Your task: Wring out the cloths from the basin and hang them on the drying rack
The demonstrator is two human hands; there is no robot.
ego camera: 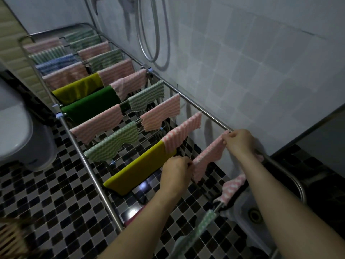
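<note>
Pink cloth (209, 157) hangs on the drying rack (89, 165); the left hand (175, 171) and right hand (239, 141) pinch its ends.

Pale grey wall tiles (242, 62) fill the room from twelve to three o'clock, dim and slightly glossy. A looped metal shower hose (144, 43) hangs against them at twelve. The floor (56, 193) is a small mosaic of black, grey and white squares, with a bright glint of light near six. A white toilet (16, 128) sits at nine o'clock, with a slatted cream panel (11, 43) behind it at ten.
</note>
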